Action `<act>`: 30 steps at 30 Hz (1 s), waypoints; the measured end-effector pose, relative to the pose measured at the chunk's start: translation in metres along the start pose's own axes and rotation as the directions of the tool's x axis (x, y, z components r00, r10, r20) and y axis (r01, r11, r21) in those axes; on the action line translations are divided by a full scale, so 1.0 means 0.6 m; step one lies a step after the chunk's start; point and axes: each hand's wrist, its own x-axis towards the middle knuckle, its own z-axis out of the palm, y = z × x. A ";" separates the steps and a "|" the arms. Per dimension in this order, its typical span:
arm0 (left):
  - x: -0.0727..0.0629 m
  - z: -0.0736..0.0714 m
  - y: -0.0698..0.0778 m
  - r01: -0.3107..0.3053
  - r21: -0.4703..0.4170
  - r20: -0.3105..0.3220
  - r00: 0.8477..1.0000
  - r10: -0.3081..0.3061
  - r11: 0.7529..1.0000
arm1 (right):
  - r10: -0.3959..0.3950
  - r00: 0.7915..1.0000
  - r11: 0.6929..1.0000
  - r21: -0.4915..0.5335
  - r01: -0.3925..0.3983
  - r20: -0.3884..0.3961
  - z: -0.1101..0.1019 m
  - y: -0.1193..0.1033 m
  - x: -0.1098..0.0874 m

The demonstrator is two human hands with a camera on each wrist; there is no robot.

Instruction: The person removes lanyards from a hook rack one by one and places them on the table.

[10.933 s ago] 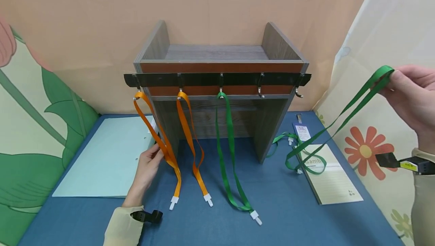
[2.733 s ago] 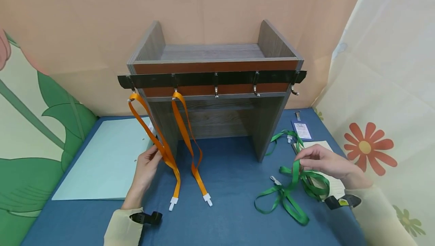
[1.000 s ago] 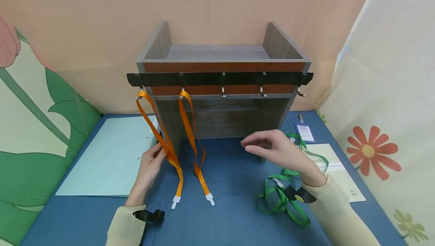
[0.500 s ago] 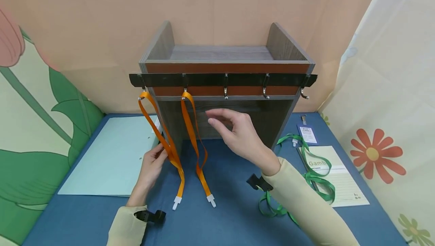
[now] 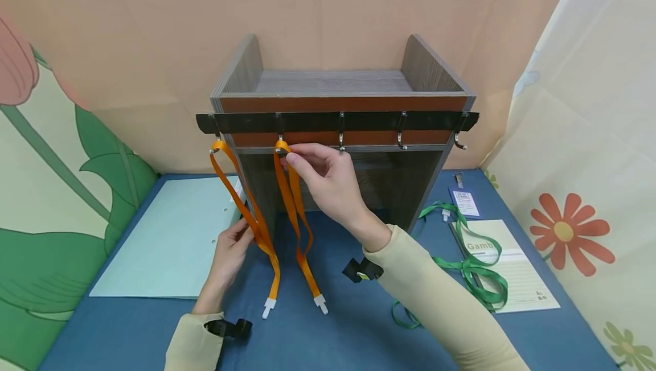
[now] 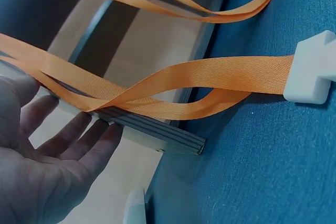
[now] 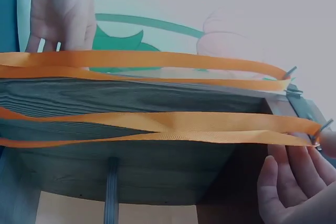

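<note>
In the head view, two orange lanyards hang from the two leftmost hooks, white clips down. My right hand [image 5: 333, 186] pinches the second orange lanyard [image 5: 307, 271] just below its hook [image 5: 280, 139]; in the right wrist view the fingers are behind the strap, the thumb at its looped end. My left hand [image 5: 228, 254] is beside the first orange lanyard [image 5: 261, 234]. In the left wrist view its straightened fingertips rest at the rack's side panel [image 6: 173, 137], the thumb near the strap. Green lanyards [image 5: 468, 268] lie loose at right, partly hidden by my right forearm.
A grey wooden rack [image 5: 333, 83] carries a black hook rail [image 5: 312, 122]; its three right hooks hold nothing. A pale folder [image 5: 164, 240] lies left. On the right are a notebook [image 5: 523, 280] and a blue card holder [image 5: 465, 203].
The green lanyard on the third hook was taken off and lies with the other green ones. My right hand has since moved left and taken hold of the second orange lanyard.
</note>
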 end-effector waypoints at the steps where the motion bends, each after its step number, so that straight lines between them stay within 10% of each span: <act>1: 0.000 0.000 0.001 0.000 0.002 0.001 1.000 0.000 1.000 | 0.002 1.000 1.000 0.012 -0.002 -0.005 0.000 -0.001 0.001; 15: 0.000 0.003 0.002 0.006 0.004 -0.003 1.000 -0.006 1.000 | -0.111 0.993 0.993 0.023 0.112 -0.036 -0.007 -0.050 -0.017; 30: 0.000 0.002 -0.003 -0.005 -0.003 -0.018 1.000 0.004 1.000 | -0.263 0.958 0.964 -0.065 0.257 -0.112 -0.093 -0.136 0.007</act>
